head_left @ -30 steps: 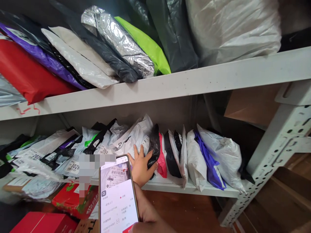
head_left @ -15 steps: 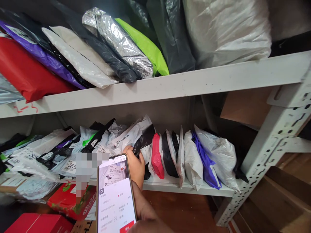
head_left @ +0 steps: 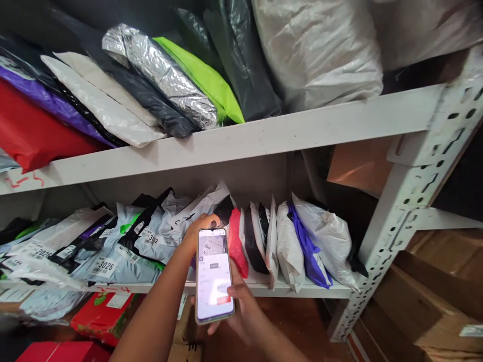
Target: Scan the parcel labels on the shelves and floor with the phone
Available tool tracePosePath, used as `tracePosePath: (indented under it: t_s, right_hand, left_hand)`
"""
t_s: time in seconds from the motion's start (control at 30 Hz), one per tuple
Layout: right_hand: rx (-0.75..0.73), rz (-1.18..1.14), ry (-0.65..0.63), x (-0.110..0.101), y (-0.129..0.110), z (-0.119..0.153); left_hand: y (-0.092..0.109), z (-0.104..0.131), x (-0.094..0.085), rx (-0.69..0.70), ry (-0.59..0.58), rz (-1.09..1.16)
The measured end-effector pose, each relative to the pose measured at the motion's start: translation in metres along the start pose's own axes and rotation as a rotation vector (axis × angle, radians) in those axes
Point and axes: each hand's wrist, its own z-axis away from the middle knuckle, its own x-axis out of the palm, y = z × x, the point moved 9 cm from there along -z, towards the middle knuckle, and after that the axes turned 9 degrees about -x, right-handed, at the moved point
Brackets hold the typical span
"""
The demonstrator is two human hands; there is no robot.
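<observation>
- A phone (head_left: 213, 274) stands upright, screen toward the viewer, in front of the lower shelf (head_left: 260, 290). The right hand (head_left: 245, 314) grips it, fingers wrapped behind and thumb over the lower right of the screen, by a red button; whether the thumb touches the glass is unclear.
- The left hand (head_left: 199, 229) reaches behind the phone to a black parcel (head_left: 225, 208). Its fingers look curled, but the phone hides part of them, so I cannot tell whether they grip it.
- The step in hand appears to be working the phone's screen with one hand at the parcels. The next move seems to call for a steady phone and a precise thumb.
- Just right of the black parcel, a pink parcel (head_left: 237, 241) leads a row of upright packets; left, labelled bags lie overlapping, one marked 3026 (head_left: 104, 267).
- Above, an upper shelf (head_left: 241, 143) holds leaning parcels. A perforated white post (head_left: 396, 196) stands right, cardboard boxes (head_left: 426, 301) beyond it. The floor (head_left: 290, 322) is brown.
</observation>
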Motion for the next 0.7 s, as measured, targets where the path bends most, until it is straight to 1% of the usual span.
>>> tracePosePath:
  t_s: [0.07, 0.17, 0.27, 0.33, 0.4, 0.43, 0.47, 0.5, 0.6, 0.63, 0.7]
  right_hand:
    - [-0.021, 0.036, 0.062, -0.014, -0.002, -0.007]
    - [-0.055, 0.084, 0.138, -0.031, -0.001, -0.012]
    - [-0.082, 0.099, 0.162, -0.039, 0.005, -0.011]
    - [-0.092, 0.104, 0.172, -0.042, 0.008, -0.009]
    - [-0.094, 0.119, 0.182, -0.046, 0.010, -0.007]
    - [-0.089, 0.128, 0.178, -0.047, 0.010, -0.006]
    - [-0.077, 0.137, 0.166, -0.047, 0.011, -0.006]
    - [-0.062, 0.144, 0.146, -0.046, 0.011, -0.006]
    - [0.001, 0.142, 0.062, -0.037, 0.015, -0.006]
    - [0.017, 0.134, 0.037, -0.032, 0.016, -0.006]
    - [0.024, 0.106, 0.016, -0.023, 0.017, -0.006]
  left_hand:
    - [-0.003, 0.002, -0.001, 0.018, 0.050, 0.074]
    - [-0.014, 0.017, -0.006, 0.013, 0.222, 0.160]
    - [-0.029, 0.037, -0.010, -0.040, 0.413, 0.171]
    - [-0.039, 0.048, -0.012, -0.093, 0.521, 0.134]
    - [-0.044, 0.055, -0.014, -0.146, 0.586, 0.088]
    - [-0.044, 0.055, -0.015, -0.174, 0.590, 0.064]
    - [-0.045, 0.054, -0.014, -0.221, 0.551, 0.018]
    - [-0.045, 0.051, -0.012, -0.280, 0.478, -0.042]
    - [-0.045, 0.046, -0.005, -0.449, 0.211, -0.241]
    - [-0.044, 0.046, -0.005, -0.475, 0.139, -0.285]
    - [-0.038, 0.046, -0.006, -0.469, 0.071, -0.305]
